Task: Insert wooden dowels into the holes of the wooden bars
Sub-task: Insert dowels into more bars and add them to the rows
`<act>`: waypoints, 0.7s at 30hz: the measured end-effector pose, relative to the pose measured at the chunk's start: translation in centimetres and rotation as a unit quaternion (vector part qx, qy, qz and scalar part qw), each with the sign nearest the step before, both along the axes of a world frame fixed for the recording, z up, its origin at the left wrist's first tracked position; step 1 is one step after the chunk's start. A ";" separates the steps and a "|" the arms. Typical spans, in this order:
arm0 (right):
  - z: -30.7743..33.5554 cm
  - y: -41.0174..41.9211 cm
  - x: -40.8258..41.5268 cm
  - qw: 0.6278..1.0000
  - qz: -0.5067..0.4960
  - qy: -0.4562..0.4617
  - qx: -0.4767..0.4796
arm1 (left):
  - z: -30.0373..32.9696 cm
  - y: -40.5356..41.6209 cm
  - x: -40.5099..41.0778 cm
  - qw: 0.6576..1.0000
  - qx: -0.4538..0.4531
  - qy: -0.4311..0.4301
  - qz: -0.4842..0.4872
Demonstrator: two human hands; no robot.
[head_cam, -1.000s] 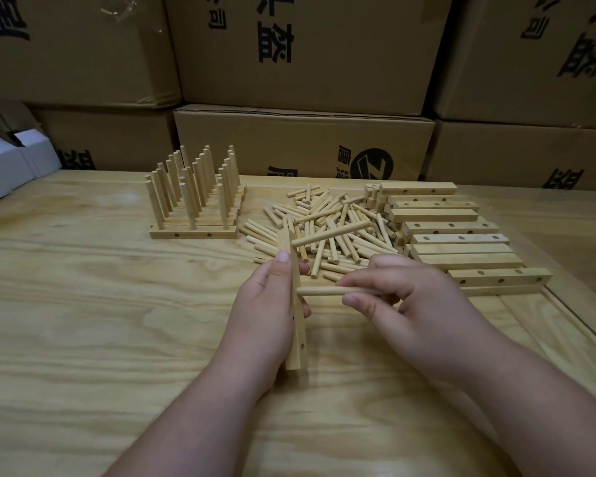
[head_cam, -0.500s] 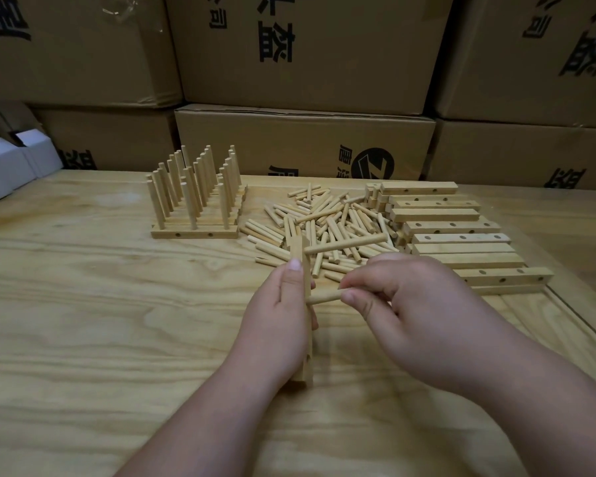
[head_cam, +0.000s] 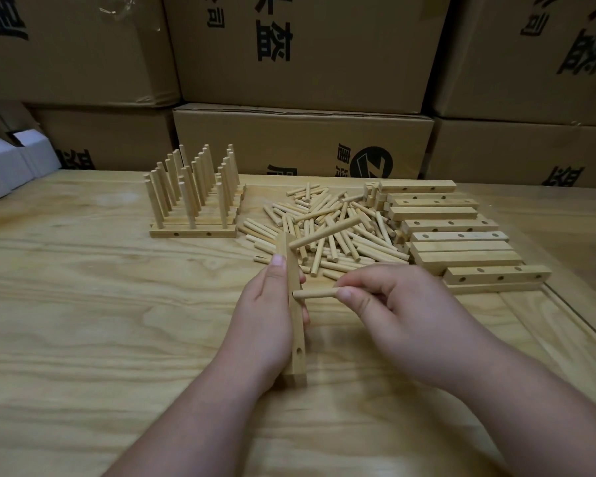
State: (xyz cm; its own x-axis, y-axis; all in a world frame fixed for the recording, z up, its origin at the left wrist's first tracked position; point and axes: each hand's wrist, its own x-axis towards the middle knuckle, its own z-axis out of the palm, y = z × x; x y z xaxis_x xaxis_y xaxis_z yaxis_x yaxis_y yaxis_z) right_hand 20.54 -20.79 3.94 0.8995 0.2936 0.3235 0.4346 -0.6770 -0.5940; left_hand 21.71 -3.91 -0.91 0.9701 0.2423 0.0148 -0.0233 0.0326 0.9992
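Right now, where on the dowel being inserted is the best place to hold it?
Pinch the dowel at its right end, coming from the right, as the right hand does. It lies level with its left tip at the bar, so that end must stay free.

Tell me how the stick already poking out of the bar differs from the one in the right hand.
The upper dowel stands free in the bar, untouched; the lower dowel is pinched by the right hand. The upper slants away; the lower lies nearly level, its tip just at the middle hole. Both are plain round sticks.
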 end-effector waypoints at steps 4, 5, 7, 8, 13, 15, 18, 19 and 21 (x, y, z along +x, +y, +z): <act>0.6 0.3 -0.4 0.998 0.012 -0.043 -0.053 | 0.0 -0.1 0.1 1.000 0.009 -0.001 0.008; 0.8 0.4 -0.6 0.996 0.013 -0.054 -0.064 | -0.1 -0.1 0.1 1.000 0.013 -0.002 0.008; 1.1 0.4 -0.8 0.994 0.014 -0.065 -0.083 | -0.1 -0.2 0.0 1.000 0.024 -0.005 0.004; 1.3 0.4 -0.9 0.994 0.016 -0.064 -0.091 | -0.1 -0.2 0.0 1.000 0.029 -0.006 0.003; 2.5 0.3 -1.2 0.989 0.030 -0.038 -0.141 | -0.1 -0.2 -0.2 1.000 0.026 -0.008 0.002; 2.7 0.2 -1.3 0.987 0.032 -0.031 -0.157 | -0.1 -0.2 -0.2 1.000 0.028 -0.008 0.002; 2.8 0.2 -1.3 0.985 0.033 -0.026 -0.167 | -0.1 -0.2 -0.1 0.999 0.032 0.000 -0.002; 2.8 0.2 -1.3 0.985 0.033 -0.026 -0.167 | -0.1 -0.2 -0.1 0.999 0.037 0.003 -0.004; 2.8 0.1 -1.3 0.986 0.028 -0.025 -0.160 | -0.2 -0.2 -0.1 0.998 0.058 0.003 -0.013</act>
State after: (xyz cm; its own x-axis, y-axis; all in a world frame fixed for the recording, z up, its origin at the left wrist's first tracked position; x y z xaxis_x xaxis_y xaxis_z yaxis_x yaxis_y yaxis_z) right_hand 19.29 -20.65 6.75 0.8638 0.4373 0.2501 0.5007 -0.8001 -0.3303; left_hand 21.56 -4.09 -1.10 0.9761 0.2146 0.0351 -0.0174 -0.0838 0.9963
